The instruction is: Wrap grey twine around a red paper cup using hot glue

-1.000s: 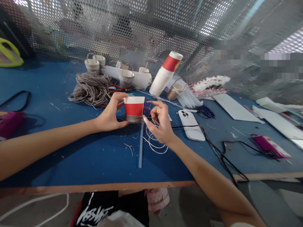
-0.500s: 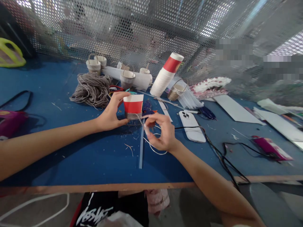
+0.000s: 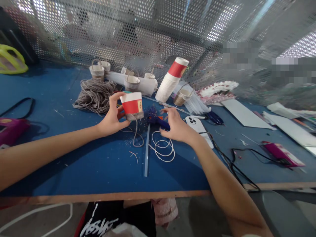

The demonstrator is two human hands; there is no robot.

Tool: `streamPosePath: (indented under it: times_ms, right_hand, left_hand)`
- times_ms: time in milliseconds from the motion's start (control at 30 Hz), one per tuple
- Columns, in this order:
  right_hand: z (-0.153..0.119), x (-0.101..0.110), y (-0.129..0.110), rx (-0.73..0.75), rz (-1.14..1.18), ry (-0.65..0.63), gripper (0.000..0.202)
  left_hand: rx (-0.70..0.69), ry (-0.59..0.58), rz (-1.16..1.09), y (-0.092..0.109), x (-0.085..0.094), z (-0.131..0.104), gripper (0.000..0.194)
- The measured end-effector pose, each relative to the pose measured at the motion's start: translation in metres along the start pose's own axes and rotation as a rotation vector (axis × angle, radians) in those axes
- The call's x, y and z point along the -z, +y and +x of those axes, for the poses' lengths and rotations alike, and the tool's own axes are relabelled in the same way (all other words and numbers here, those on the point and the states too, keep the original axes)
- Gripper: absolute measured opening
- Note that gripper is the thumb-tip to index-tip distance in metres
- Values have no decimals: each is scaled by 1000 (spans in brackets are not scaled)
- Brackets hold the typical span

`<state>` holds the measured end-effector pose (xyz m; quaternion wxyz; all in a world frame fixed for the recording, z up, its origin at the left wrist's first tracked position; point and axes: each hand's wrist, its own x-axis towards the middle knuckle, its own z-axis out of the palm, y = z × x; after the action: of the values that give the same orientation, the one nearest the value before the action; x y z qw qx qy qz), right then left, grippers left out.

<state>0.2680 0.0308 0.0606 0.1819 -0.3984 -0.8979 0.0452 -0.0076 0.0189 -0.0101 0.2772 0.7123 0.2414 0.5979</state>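
A red and white paper cup [image 3: 132, 102] is held in my left hand [image 3: 112, 115], its lower edge wrapped in grey cord. The loose end of the cord [image 3: 135, 135] hangs from the cup and curls on the table. My right hand [image 3: 176, 124] is spread around the handle of a dark blue glue gun [image 3: 161, 123], fingers apart; whether they touch it is unclear. A clear glue stick [image 3: 146, 154] points from the gun toward the table's front edge. White cord [image 3: 165, 149] lies in loops beneath my right hand.
Behind are a grey cord bundle [image 3: 95, 95], a leaning cup stack [image 3: 170, 82] and small cord-covered baskets [image 3: 182, 97]. On the right lie a white phone [image 3: 198, 126], black cables [image 3: 224, 158] and white boards [image 3: 247, 113].
My right hand has let go of the grey cord, moved right to the glue gun and opened. The cup has shifted slightly left and tilted in my left hand, and the cord end now dangles.
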Motion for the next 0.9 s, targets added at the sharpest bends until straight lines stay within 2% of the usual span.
streamPosePath:
  times_ms: [67,133,267,367,467,600,833,900]
  right_hand:
    - [3,-7,11,-95,-52,-100,54]
    - [4,-15,16,-132,-72,-104,46]
    - [4,-26,17,-138,-40,-35,38]
    - [4,-25,16,-196,-7,18,31]
    - [7,-19,17,-265,40,138,28]
    - [10,-9,16,-333,280,318,24]
    - [8,0,6,-459,505,335,29]
    - [7,-1,2,-468,565,381,31]
  left_hand:
    - [14,16,-10,-2,2,2,86]
    - [28,1,-23,-4,5,3,87]
    - [40,2,-30,-14,12,5,90]
    - [1,86,-24,-22,16,4,94]
    - [-51,159,-33,-24,17,2,92]
    - [-47,108,2,-18,14,3,94]
    - [1,47,21,-4,9,3,93]
    - [8,26,3,-2,7,3,90]
